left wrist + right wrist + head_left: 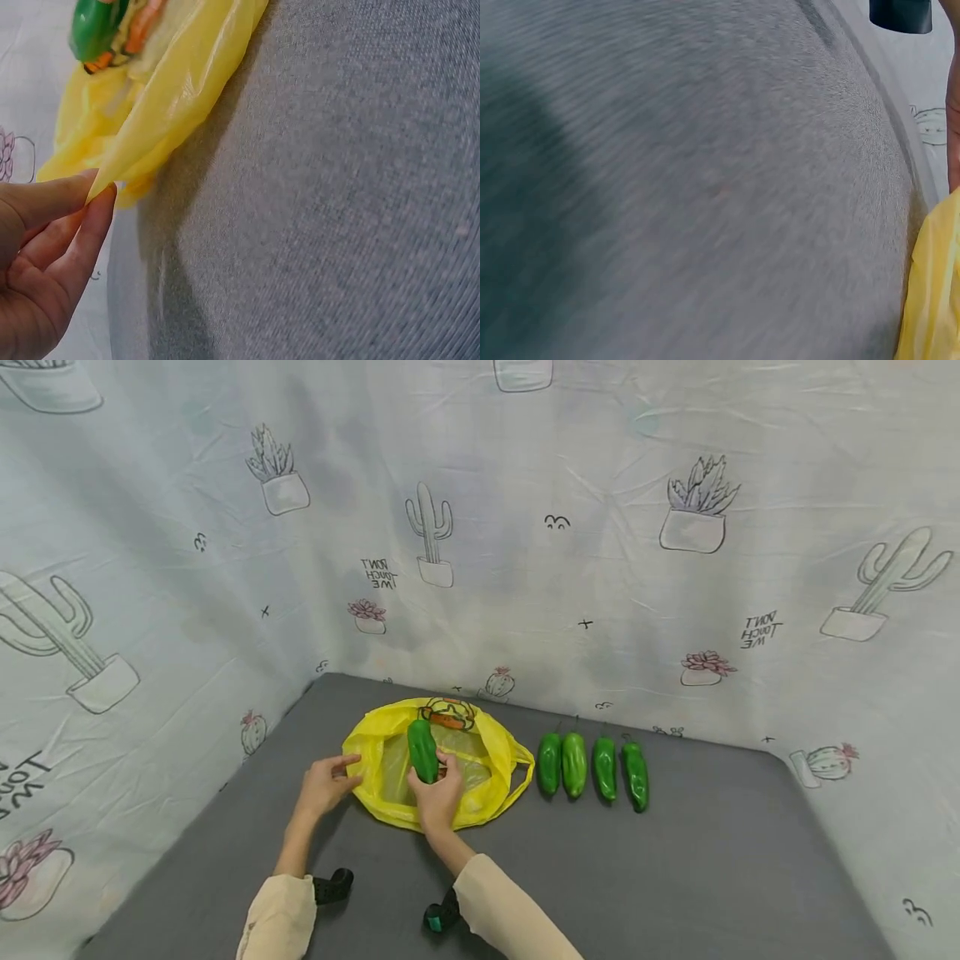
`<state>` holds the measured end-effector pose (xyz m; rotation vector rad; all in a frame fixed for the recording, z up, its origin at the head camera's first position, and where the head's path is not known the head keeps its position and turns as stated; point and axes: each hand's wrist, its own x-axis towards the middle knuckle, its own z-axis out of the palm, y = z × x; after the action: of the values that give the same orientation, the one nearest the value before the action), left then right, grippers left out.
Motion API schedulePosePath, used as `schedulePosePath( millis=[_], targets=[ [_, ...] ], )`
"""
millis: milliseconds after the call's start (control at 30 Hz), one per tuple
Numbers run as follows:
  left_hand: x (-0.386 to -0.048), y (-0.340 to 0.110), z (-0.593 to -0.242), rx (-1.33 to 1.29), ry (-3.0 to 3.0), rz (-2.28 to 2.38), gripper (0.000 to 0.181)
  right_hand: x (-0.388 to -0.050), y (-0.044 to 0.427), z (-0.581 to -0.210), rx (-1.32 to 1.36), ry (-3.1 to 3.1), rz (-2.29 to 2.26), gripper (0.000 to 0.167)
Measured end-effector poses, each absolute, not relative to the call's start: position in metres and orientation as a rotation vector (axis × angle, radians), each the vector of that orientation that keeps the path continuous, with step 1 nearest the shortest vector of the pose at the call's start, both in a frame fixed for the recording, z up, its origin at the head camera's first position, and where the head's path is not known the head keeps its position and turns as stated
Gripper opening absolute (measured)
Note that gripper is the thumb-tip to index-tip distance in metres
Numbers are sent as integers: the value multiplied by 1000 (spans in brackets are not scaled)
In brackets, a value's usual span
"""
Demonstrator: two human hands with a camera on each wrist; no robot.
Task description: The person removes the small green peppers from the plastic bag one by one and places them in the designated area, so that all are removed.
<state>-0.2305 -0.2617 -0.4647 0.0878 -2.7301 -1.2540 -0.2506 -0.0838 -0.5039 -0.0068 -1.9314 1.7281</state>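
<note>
A yellow plastic bag [480, 806] lies with its mouth spread wide on the grey table. My left hand [327, 787] is at its left side, and in the left wrist view the thumb and fingers [52, 196] pinch the bag's rim [161, 112]. Over the bag's opening, my right hand [438, 793] grips a green pepper [422, 750] by its lower end, the pepper standing nearly upright. The right wrist view shows part of the bag [934, 292] at its right edge; the right hand's grip is outside that view.
Several green peppers [573, 764] lie in a row to the right of the bag, near the table's back edge. A pale curtain [495, 560] printed with cacti hangs behind and beside the grey table [712, 860]. Black wrist devices [333, 887] are on both wrists.
</note>
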Motion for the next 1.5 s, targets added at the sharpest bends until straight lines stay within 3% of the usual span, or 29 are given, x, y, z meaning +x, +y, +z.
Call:
schedulePosePath(
  millis=[233,867,1500],
  targets=[
    [-230,-264,-463,98,-2720,-1249,42,-244,-63,-501,117,-1885,1732,37],
    [-230,-259,-466,150,-2747,-1180,45,-218,-53,-504,-55,-1875,1798,34],
    [-228,-275,-469,78,-2776,-1232,47,-223,33,-425,36,-1738,1799,37]
  ],
)
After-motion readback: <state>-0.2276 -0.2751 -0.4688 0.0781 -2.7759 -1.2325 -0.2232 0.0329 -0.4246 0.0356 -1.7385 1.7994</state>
